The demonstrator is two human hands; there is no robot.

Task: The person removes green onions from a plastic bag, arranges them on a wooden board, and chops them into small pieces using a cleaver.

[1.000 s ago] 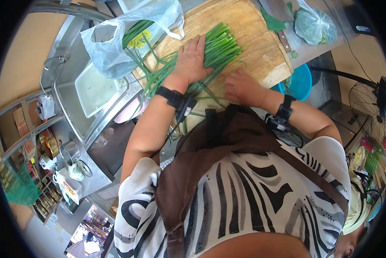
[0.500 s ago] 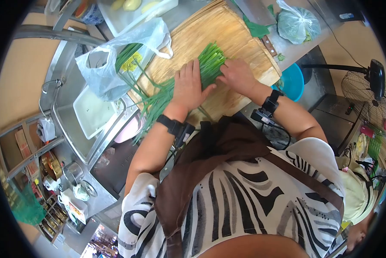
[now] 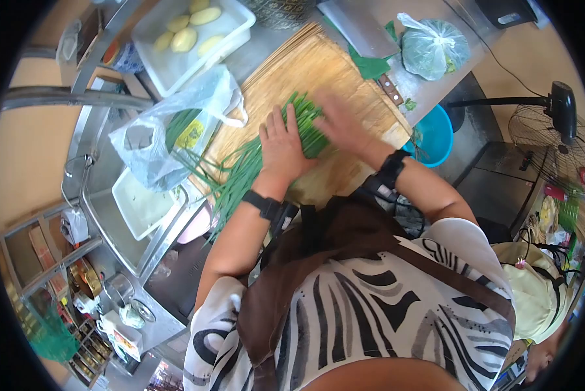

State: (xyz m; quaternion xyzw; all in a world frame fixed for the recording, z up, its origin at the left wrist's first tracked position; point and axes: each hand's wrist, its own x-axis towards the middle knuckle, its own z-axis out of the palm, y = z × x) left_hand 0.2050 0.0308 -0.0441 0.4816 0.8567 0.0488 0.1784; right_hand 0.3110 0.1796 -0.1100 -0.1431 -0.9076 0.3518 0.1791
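Observation:
A bunch of long green chives (image 3: 240,169) lies across the wooden chopping board (image 3: 357,78), its loose leaf ends trailing over the near left edge. My left hand (image 3: 283,146) rests across the bunch, fingers over the far side and thumb on the near side, holding it against the board. At the bundle's gathered right end is my right hand (image 3: 344,124), blurred, its fingers stretched out beside the tips. Both wrists wear black straps. A plastic bag (image 3: 142,153) with more chives inside lies at the board's left.
A cleaver (image 3: 364,29) lies beyond the board, over green leaves. Near it sits a tied bag of greens (image 3: 434,49). A white tray (image 3: 156,78) holds several peeled potatoes. The sink (image 3: 100,195) is left; a blue bucket (image 3: 436,140) and a fan (image 3: 559,111) are right.
My right hand has opened from closed fingers at the chive ends and lifted slightly. My left hand stays on the bunch. The view has shifted, showing more of the potato tray.

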